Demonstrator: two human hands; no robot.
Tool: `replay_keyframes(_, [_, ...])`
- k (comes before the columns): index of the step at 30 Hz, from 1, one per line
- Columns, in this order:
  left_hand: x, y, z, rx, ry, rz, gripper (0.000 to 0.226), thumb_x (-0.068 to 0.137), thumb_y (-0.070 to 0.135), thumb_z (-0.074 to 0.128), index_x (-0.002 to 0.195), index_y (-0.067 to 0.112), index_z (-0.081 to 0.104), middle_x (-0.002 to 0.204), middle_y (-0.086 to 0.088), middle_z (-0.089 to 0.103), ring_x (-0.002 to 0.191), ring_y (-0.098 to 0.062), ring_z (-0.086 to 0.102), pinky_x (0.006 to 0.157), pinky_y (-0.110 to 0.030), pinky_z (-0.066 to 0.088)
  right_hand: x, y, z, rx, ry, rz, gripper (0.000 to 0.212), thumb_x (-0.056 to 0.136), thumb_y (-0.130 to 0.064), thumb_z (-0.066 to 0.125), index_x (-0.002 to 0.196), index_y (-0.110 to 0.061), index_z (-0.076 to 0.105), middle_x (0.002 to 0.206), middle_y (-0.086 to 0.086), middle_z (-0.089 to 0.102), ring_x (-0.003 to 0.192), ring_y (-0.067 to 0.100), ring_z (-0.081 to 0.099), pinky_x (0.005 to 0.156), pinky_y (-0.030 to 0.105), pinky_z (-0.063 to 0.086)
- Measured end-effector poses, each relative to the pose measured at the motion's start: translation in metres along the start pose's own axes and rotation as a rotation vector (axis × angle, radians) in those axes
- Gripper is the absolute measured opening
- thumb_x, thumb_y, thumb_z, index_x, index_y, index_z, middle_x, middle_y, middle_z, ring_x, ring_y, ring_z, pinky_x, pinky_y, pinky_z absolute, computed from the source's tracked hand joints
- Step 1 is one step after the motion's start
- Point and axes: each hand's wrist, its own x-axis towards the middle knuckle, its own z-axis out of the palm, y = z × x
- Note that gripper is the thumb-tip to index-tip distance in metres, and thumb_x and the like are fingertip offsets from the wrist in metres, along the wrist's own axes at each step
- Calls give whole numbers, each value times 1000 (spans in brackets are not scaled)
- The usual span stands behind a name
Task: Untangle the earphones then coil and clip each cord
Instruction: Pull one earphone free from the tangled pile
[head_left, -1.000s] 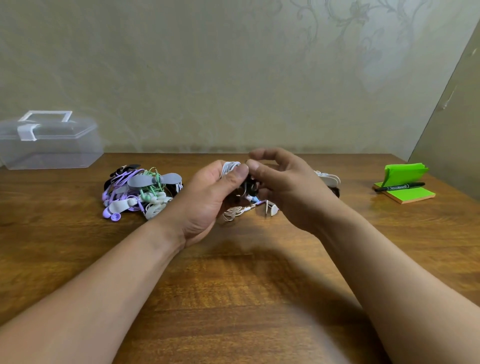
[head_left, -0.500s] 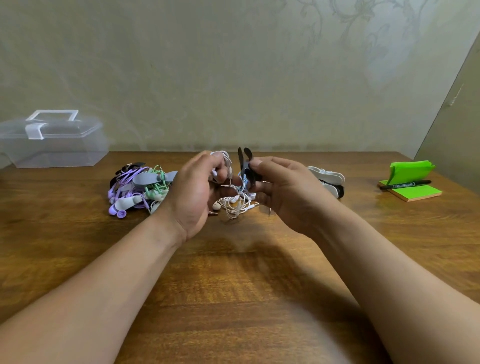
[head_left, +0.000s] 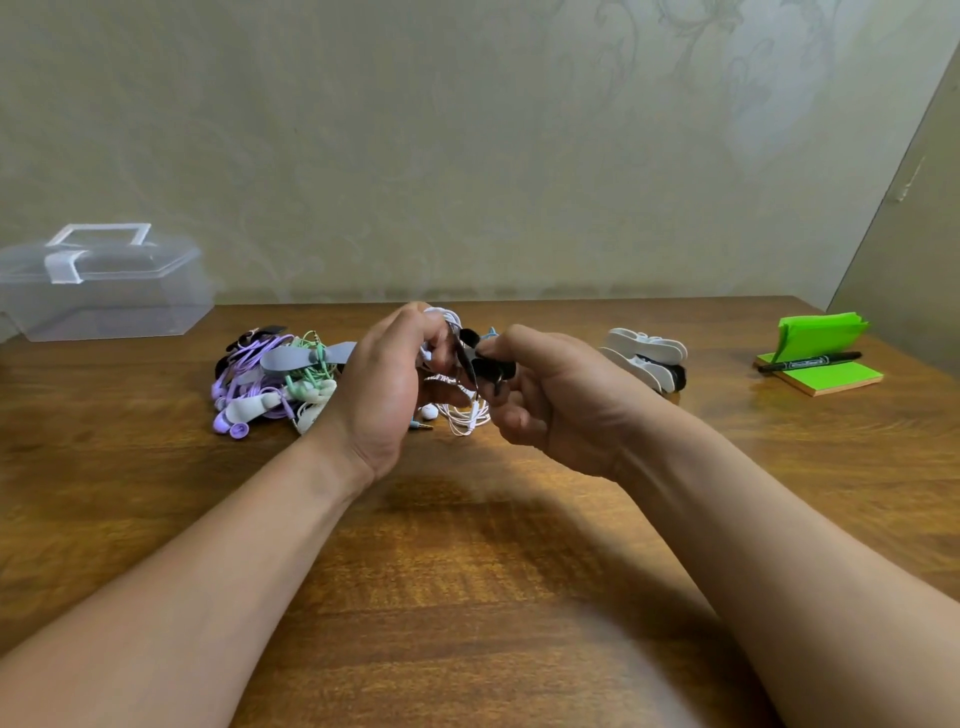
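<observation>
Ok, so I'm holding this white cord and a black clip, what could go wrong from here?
1. Loops of the white cord hang loose below your left hand, so the black clip in your right hand may close on only part of the coil, and the rest would spill.
2. Those loops reach down near the purple and green tangle and could catch in it.
</observation>
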Motion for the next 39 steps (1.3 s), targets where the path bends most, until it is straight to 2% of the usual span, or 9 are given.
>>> replay_keyframes(5, [-2,2,2,53,-6,36,24,91,24,46,73,8,48,73,-5,45,72,-20,46,69,-39,38,1,-1,-3,-31,19,-32,15,103,-17,52,97,-6,59,65,4,50,48,11,36,46,21,24])
replay_keyframes(11, [-3,3,4,14,-11,54,30,100,15,41,71,9,44,65,5,52,67,-12,52,65,-33,43,3,-1,-7,-5,-24,-68,15,104,-17,50,103,-3,55,67,6,48,43,10,32,44,22,21])
replay_keyframes(16, [0,0,3,-75,-22,34,33,103,13,39,71,10,47,71,-6,55,72,-21,60,63,-34,52,5,0,-7,28,129,-180,10,103,-16,56,104,-8,52,65,6,47,47,14,33,54,32,16])
replay_keyframes(20, [1,-3,2,-97,-29,36,35,103,16,40,69,13,49,68,-1,56,70,-19,58,65,-34,49,4,2,-6,69,92,-186,9,103,-15,57,104,-13,48,69,7,47,45,13,31,48,27,18])
replay_keyframes(25, [1,-3,2,-52,-35,56,28,100,15,41,78,-1,43,74,-5,48,77,-25,52,72,-43,43,6,7,0,53,77,-179,11,104,-15,58,109,-16,49,66,3,56,46,11,35,43,22,27])
replay_keyframes(29, [-4,-2,5,6,-99,86,28,102,15,42,74,10,43,73,-2,48,76,-24,53,70,-40,46,8,7,-2,63,100,-191,13,104,-17,59,114,-15,50,82,17,56,45,12,35,42,22,27])
replay_keyframes(31, [-6,-2,8,18,-110,83,27,103,15,44,76,14,45,73,0,48,74,-18,54,67,-34,47,6,7,-3,59,114,-197,12,105,-17,57,114,-11,52,75,14,59,45,11,36,41,20,28])
replay_keyframes(35, [-4,-1,2,5,-207,7,17,101,27,55,96,11,58,83,-4,63,83,-18,61,74,-39,49,5,7,-3,23,86,-197,20,109,-19,52,95,-9,61,61,2,59,48,10,37,44,19,24])
replay_keyframes(39, [0,-2,-4,4,-332,-61,47,90,28,71,121,-2,53,105,-20,68,95,-25,66,71,-37,52,6,4,-9,23,84,-193,24,109,-29,54,102,-7,62,64,4,56,48,12,41,44,21,27])
